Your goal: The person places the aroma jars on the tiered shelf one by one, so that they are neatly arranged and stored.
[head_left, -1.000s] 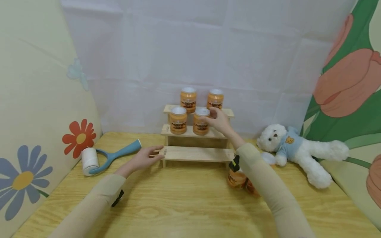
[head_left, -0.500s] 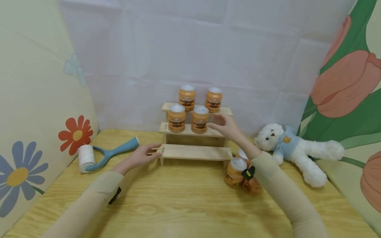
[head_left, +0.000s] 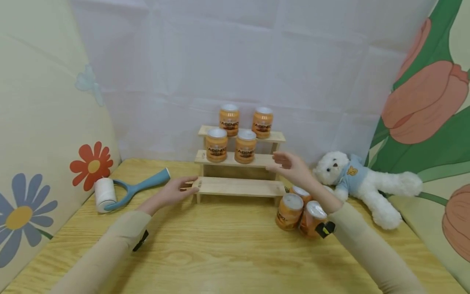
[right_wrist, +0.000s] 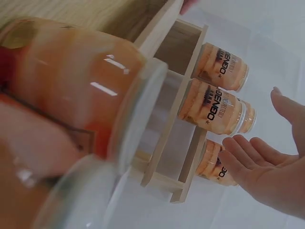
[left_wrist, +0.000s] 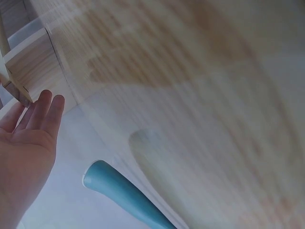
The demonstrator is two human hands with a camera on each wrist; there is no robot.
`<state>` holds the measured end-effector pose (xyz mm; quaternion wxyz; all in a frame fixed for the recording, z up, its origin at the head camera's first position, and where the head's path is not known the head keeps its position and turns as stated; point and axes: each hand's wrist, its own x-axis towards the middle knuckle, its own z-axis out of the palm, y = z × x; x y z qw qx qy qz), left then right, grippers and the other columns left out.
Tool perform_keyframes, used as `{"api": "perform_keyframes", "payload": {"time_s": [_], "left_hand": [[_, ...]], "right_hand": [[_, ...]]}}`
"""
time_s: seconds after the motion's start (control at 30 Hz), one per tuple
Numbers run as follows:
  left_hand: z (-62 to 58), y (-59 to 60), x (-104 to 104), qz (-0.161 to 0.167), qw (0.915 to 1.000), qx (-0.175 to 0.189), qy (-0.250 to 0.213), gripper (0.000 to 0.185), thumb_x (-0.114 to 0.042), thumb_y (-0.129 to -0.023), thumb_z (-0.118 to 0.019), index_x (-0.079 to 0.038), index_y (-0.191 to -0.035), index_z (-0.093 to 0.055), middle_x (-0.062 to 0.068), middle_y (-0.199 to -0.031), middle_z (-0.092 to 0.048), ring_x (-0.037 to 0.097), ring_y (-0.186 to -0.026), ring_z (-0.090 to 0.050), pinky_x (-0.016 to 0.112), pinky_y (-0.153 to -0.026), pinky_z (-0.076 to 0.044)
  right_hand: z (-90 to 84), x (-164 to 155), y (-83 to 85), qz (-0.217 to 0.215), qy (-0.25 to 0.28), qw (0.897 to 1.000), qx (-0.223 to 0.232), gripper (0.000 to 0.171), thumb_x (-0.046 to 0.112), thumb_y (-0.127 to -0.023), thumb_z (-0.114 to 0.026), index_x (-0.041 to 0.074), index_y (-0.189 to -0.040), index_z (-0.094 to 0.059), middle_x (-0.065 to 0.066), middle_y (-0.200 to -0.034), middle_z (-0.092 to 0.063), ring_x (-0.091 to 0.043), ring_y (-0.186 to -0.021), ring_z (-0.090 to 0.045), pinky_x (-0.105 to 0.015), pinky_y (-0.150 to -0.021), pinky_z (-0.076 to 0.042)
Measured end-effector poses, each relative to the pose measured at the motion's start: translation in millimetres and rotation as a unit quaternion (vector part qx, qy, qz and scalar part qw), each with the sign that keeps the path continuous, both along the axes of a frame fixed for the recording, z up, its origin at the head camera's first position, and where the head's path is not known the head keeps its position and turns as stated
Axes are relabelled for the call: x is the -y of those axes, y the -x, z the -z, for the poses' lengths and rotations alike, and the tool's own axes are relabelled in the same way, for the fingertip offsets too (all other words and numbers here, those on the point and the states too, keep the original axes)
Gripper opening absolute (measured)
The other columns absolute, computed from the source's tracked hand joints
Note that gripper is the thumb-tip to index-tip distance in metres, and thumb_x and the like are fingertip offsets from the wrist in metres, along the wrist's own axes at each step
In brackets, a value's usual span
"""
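A small wooden step shelf (head_left: 238, 186) stands at the back of the table. Two orange jars (head_left: 229, 119) sit on its top step and two more (head_left: 246, 146) on the middle step; the bottom step is bare. My left hand (head_left: 176, 190) rests with straight fingers against the left end of the bottom step (left_wrist: 26, 69). My right hand (head_left: 291, 165) hovers open and empty beside the shelf's right end, away from the shelved jars (right_wrist: 217, 107). Three loose orange jars (head_left: 290, 210) stand below my right wrist.
A lint roller with a blue handle (head_left: 125, 190) lies at the left, its handle (left_wrist: 121, 193) near my left hand. A white teddy bear in a blue top (head_left: 361, 183) lies at the right. Flowered panels wall both sides, a white sheet hangs behind.
My right hand has drawn back from the middle-step jar, moving right and down, now empty in the air. The left hand stays on the bottom step.
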<state>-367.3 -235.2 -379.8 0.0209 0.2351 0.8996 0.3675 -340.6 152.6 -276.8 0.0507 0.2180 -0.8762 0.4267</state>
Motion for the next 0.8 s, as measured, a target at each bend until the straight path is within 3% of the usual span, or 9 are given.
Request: {"api": "perform_keyframes", "payload": {"time_s": [0.2,0.43,0.8], "left_hand": [[0.1,0.9,-0.5,-0.001,1.0000,-0.008,0.001,0.061,-0.032,-0.097,-0.053,0.003,-0.143,-0.034,0.024,-0.146,-0.036,0.043,-0.125,-0.046,0.049,-0.101,-0.044],[0.3,0.5,-0.7,-0.003,1.0000,-0.007,-0.002,0.061,-0.032,-0.096,-0.054,0.002,-0.143,-0.035,0.024,-0.146,-0.036,0.044,-0.124,-0.046,0.049,-0.100,-0.045],[-0.2,0.0,-1.2,0.004,0.9999,-0.013,0.004,0.060,-0.031,-0.097,-0.053,0.004,-0.143,-0.035,0.025,-0.145,-0.036,0.045,-0.123,-0.046,0.049,-0.099,-0.046]], "right_hand": [[9.5,-19.2,-11.2,0.011,-0.008,1.000,0.011,0.065,0.040,-0.086,-0.067,0.005,-0.137,-0.046,-0.015,-0.137,-0.051,-0.031,-0.124,-0.051,-0.044,-0.102,-0.045],[20.5,-42.5,-20.8,-0.001,-0.008,0.999,0.035,0.064,0.039,-0.088,-0.065,0.006,-0.139,-0.044,-0.016,-0.139,-0.048,-0.034,-0.128,-0.046,-0.047,-0.106,-0.040],[44.9,-77.8,-37.1,-0.030,-0.026,0.999,0.036,0.047,0.025,-0.092,-0.062,0.002,-0.132,-0.052,-0.019,-0.133,-0.053,-0.037,-0.123,-0.050,-0.050,-0.100,-0.045]]}}
